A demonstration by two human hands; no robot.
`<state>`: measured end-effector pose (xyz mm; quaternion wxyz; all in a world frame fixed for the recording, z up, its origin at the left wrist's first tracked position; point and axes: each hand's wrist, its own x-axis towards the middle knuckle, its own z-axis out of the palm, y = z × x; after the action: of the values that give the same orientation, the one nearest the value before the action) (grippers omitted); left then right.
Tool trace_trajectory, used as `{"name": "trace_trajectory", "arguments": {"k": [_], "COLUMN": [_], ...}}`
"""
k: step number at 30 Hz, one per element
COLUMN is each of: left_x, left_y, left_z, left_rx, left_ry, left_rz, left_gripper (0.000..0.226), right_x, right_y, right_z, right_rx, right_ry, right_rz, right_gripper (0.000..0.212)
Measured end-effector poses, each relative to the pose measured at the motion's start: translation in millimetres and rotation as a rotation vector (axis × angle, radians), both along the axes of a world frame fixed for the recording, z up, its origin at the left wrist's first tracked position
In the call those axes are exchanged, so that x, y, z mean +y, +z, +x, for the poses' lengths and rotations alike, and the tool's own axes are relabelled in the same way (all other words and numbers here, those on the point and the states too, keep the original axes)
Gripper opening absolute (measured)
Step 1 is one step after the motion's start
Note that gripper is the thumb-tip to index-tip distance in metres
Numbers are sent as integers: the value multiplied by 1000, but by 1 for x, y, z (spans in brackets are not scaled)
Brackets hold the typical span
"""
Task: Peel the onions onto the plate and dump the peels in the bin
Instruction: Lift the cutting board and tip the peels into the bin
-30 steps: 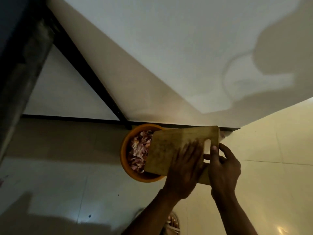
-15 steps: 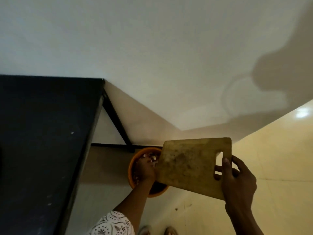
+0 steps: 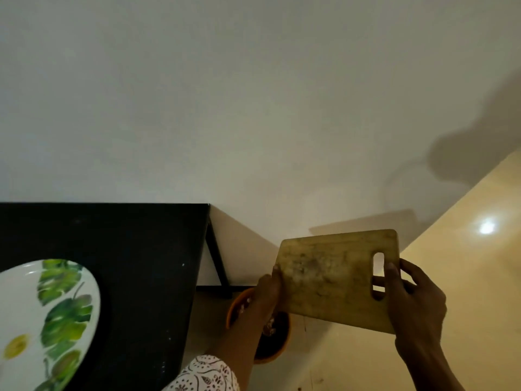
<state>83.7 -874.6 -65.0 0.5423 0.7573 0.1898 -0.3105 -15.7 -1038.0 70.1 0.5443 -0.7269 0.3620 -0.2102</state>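
The right hand [image 3: 414,300] clamps the slotted end of the wooden cutting board [image 3: 332,280], thumb on top. The left hand [image 3: 265,297] meets its opposite edge, grip unclear, above the orange bin [image 3: 272,359] on the floor, where the peels [image 3: 269,328] lie. The board looks stiff and light, best carried by that slot; the peels seem papery and easily scattered.

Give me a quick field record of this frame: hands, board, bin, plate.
cutting board: wooden, stained, held in the air, no peels on its face
left hand: holds the board's left edge, thumb on top, fingers hidden behind
right hand: grips the slotted handle end
bin: orange, on the floor by the table leg, below the board's left end
peels: inside the bin
plate: leaf-patterned, on the black table, partly out of frame
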Motion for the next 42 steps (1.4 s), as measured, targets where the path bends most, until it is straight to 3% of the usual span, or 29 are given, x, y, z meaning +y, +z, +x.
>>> {"name": "trace_trajectory", "arguments": {"k": [5, 11, 14, 20, 24, 31, 42], "left_x": [20, 65, 90, 129, 156, 217, 361], "left_y": [81, 178, 222, 309, 352, 390, 385], "left_z": [9, 3, -9, -45, -70, -104, -111], "left_rx": [-223, -403, -445, -683, -847, -879, -865], "left_ry": [-40, 167, 225, 256, 304, 359, 332], "left_rz": [191, 248, 290, 347, 397, 322, 294], "left_gripper": [69, 70, 72, 45, 44, 46, 35], "right_x": [-8, 1, 11, 32, 55, 115, 263], "right_y": [47, 104, 132, 182, 206, 239, 244], "right_z": [1, 4, 5, 5, 2, -11, -28], "right_rx": [-78, -141, -146, -166, -161, -163, -177], "right_ry": [33, 177, 236, 418, 483, 556, 614], "right_rz": [72, 115, 147, 129, 54, 66, -36], "right_gripper": [24, 16, 25, 30, 30, 27, 22]}}
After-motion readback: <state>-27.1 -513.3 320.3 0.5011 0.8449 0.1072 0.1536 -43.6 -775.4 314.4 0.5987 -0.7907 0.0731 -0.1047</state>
